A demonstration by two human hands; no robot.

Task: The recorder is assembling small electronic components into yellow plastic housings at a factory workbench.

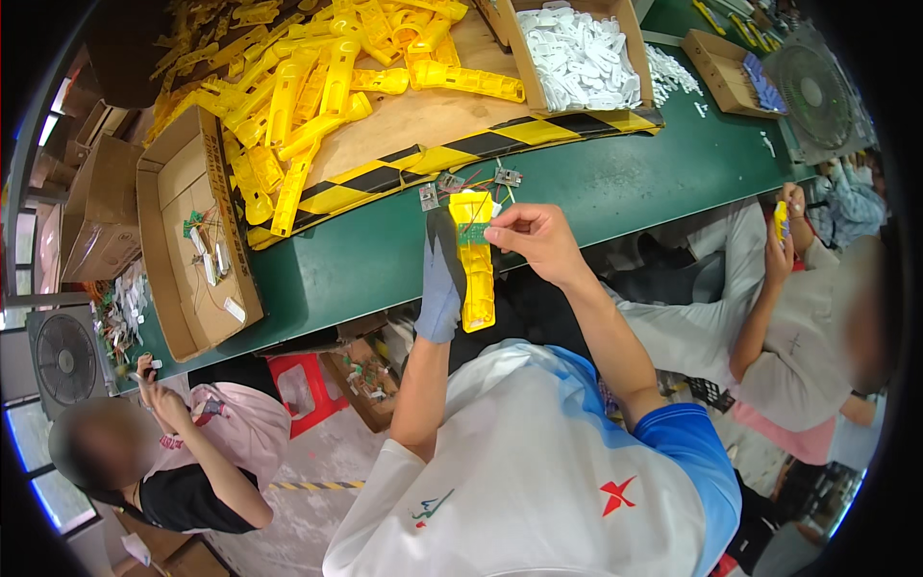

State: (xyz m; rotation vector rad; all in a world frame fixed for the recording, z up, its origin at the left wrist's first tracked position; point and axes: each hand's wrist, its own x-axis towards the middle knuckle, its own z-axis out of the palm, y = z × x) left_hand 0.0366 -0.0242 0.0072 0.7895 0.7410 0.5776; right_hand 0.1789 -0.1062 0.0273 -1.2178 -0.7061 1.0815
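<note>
At the far left, a shallow cardboard tray (pixel 183 183) of small wired parts sat on the green desk (pixel 596 188), beside a loose heap of glossy yellow moulded shells (pixel 308 87). At centre, the left hand (pixel 444 274), in a grey knit glove, gripped a long yellow plastic housing (pixel 476 274) upright just over the desk's near edge. The bare right hand (pixel 538 240) pinched a small green circuit board (pixel 473 231) against the housing's upper part, thin wires trailing from it. More small boards (pixel 508 177) lay on the desk behind. Farther right, an open carton (pixel 630 48) held white plastic pieces (pixel 577 58).
</note>
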